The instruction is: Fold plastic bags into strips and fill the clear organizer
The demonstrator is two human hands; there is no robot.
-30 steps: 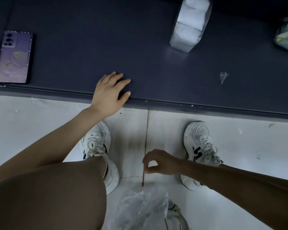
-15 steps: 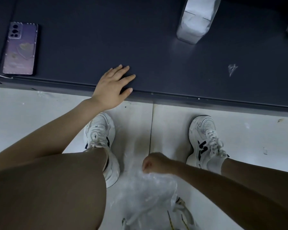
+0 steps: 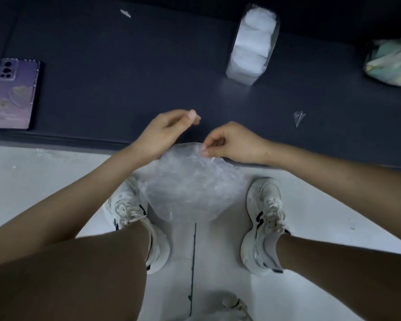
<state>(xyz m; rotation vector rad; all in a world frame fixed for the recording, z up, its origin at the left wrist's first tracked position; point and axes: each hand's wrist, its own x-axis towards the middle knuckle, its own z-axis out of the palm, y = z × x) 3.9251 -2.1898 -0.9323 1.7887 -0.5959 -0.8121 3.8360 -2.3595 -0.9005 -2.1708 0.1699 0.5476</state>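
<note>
A crumpled clear plastic bag hangs in the air between my shoes, at the front edge of the dark table. My right hand pinches its top edge between thumb and fingers. My left hand is raised just left of it, thumb and forefinger pinched together; whether it holds the bag's film I cannot tell. The clear organizer stands upright at the back of the table, packed with folded white bags.
A phone in a purple case lies at the table's left. A tied greenish bag sits at the right edge. Small plastic scraps lie on the tabletop. My white shoes stand on the pale floor; more bags lie low down.
My right hand has lifted the clear bag from the floor up to the table edge. My left hand has left the tabletop and come up beside the bag, fingers pinched.
</note>
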